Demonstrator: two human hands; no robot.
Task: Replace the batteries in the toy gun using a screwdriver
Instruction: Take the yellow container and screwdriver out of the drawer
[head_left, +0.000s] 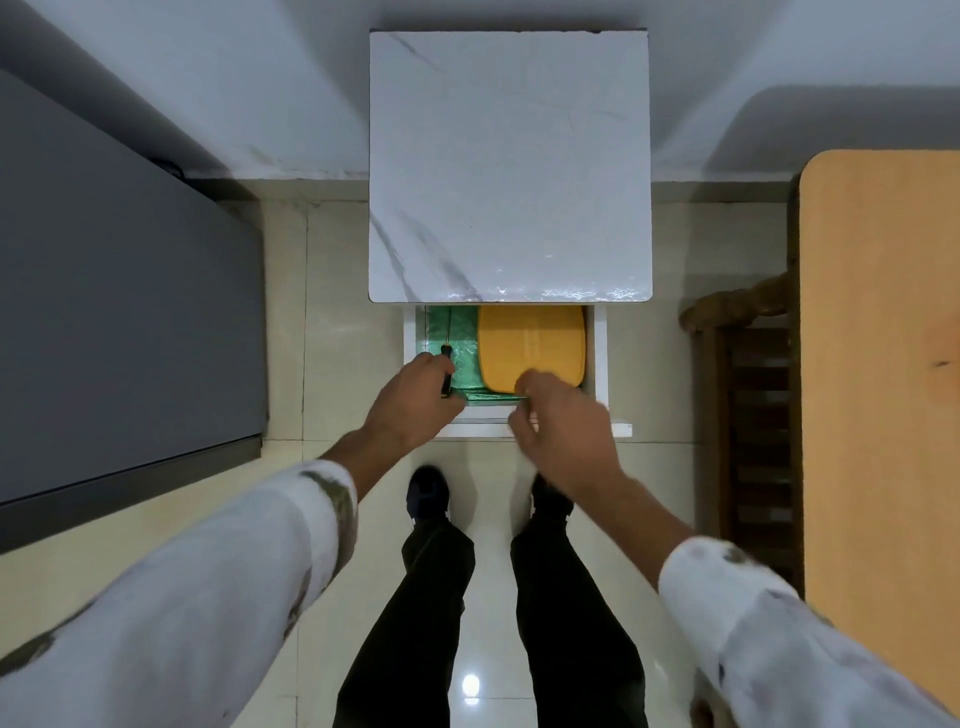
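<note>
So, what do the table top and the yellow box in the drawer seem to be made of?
Table top: marble, or a marble-print laminate; white with grey veins, glossy, with glints at the front edge.
Yellow box: probably plastic; one even colour, smooth, rounded corners, a soft sheen.

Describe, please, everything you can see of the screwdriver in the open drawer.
The screwdriver has a dark handle and a thin metal shaft. It sits lengthwise at the left of the drawer, above the green lining, shaft pointing away from the person, beside the yellow box. The left hand grips the handle, fingers curled over its middle, so only its ends show. Whether it rests there is unclear.
</note>
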